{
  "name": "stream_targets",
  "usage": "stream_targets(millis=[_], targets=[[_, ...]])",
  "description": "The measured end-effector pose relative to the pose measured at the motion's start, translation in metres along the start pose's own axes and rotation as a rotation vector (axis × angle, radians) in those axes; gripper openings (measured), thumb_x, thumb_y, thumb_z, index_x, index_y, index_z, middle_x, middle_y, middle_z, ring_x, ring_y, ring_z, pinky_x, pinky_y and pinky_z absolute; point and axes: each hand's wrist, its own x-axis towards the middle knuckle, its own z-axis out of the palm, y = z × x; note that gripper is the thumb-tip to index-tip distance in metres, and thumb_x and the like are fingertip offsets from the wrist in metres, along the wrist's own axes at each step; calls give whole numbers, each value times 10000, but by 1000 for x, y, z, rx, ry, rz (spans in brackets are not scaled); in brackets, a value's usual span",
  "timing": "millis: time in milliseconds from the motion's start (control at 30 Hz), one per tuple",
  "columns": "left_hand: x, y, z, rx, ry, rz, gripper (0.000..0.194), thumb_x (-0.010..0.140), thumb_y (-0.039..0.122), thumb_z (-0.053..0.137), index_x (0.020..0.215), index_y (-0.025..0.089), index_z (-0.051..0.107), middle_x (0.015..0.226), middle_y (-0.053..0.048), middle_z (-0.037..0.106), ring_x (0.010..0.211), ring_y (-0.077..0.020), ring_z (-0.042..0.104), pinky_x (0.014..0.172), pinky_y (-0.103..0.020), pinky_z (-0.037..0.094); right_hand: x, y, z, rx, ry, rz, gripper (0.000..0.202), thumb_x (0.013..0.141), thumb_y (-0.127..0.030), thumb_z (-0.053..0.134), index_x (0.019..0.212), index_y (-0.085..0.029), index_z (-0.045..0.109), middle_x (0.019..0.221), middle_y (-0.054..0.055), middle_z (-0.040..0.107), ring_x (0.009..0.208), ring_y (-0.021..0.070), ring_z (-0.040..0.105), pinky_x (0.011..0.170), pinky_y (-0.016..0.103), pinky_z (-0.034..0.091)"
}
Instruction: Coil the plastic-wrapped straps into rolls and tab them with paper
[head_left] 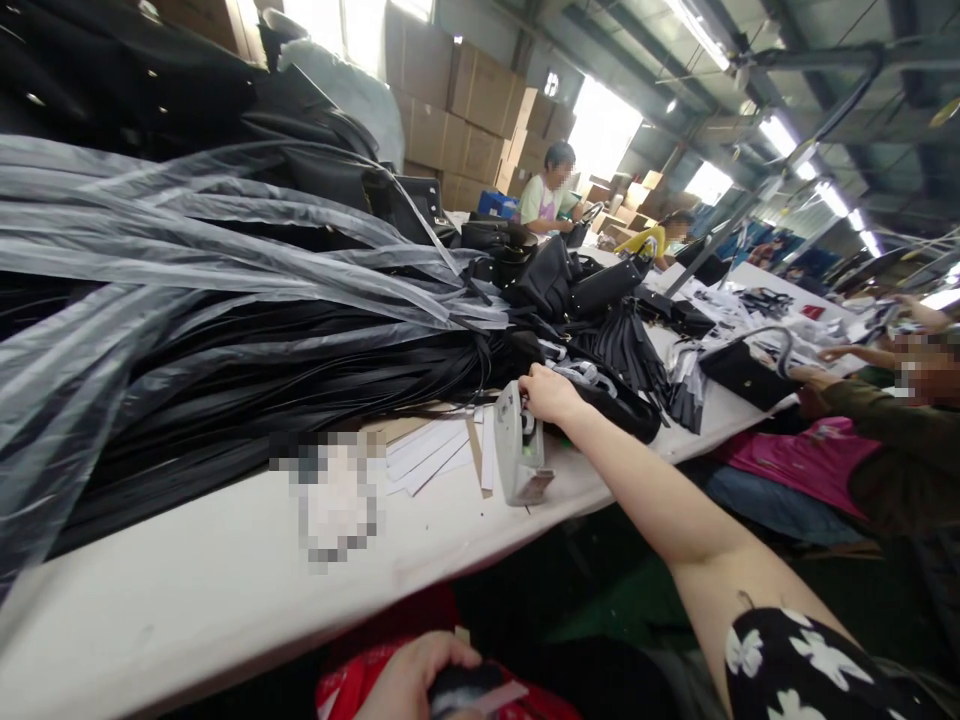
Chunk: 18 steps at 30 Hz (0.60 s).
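Note:
My right hand point(551, 393) reaches out over the table, its fingers curled at the top of a small grey plastic box point(513, 455). The box stands near the table's front edge with an open side; what is inside is mostly hidden. Low in the view, my left hand point(412, 675) is closed round a dark rounded thing point(465, 688) with a pale clear strip on it; its kind I cannot make out. Red material point(341, 685) lies under that hand. White paper strips point(431, 450) are beside the box, and long black straps point(315, 390) are piled to its left.
Clear plastic sleeves point(300, 270) lie across the straps. Black handbags point(547, 275) are heaped farther back on the white table point(187, 590). A co-worker at right handles a black handbag point(746, 370); another person point(547, 200) sits across the table. Cardboard boxes point(465, 110) are stacked behind.

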Motion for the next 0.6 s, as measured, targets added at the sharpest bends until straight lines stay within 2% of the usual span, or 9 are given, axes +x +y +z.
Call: stream_targets(millis=[67,200,300,400,433,500,567,600], targets=[[-1,0,2,17,1,-15,301,635,249,734,932,221,697,956,-25,723,883,-219,664,824,-303,515,5,1,-5,-25,-45,-48,255,815,-176,627,1057,-120,681,1148,184,557,1075,295,557,862,336,461],[-5,-1,4,47,-29,3,322,684,292,733,991,209,687,1031,-41,714,966,-224,655,908,-332,491,15,5,-15,-55,-130,-172,194,802,-153,655,987,-106,694,1186,183,574,1141,310,538,926,353,431],[-7,-1,4,48,-36,24,314,699,293,735,998,213,682,1027,-36,718,943,-210,666,887,-323,506,13,18,-33,-89,-162,-195,117,793,-95,647,898,-81,695,1046,185,650,1055,320,604,911,395,443],[-7,-1,5,63,-27,79,297,711,297,740,989,210,681,1006,-40,723,910,-198,676,861,-318,523,-14,39,-54,-45,-64,-122,58,765,-126,701,799,-91,670,881,161,692,931,319,653,819,407,488],[-7,0,5,66,-19,103,293,715,301,742,986,206,680,998,-42,724,905,-196,677,857,-319,526,-29,45,-58,39,4,-82,87,763,-158,720,783,-102,656,845,139,699,882,293,664,776,383,502],[-6,1,6,72,-13,150,291,727,311,743,986,198,675,991,-43,725,906,-192,679,860,-324,529,-67,50,-59,357,127,-10,166,835,-260,663,798,-101,631,824,89,708,790,207,675,696,312,498],[-4,0,7,75,-26,186,302,736,325,746,996,191,669,986,-43,726,905,-188,681,859,-324,531,-114,41,-45,816,125,17,276,923,-341,508,887,-89,613,824,47,708,723,131,668,647,270,472],[-3,0,8,76,-36,200,310,739,332,748,1001,187,667,983,-44,726,901,-186,682,855,-322,532,-138,31,-33,1053,75,23,272,911,-367,527,960,-111,604,814,26,706,695,125,663,636,264,490]])
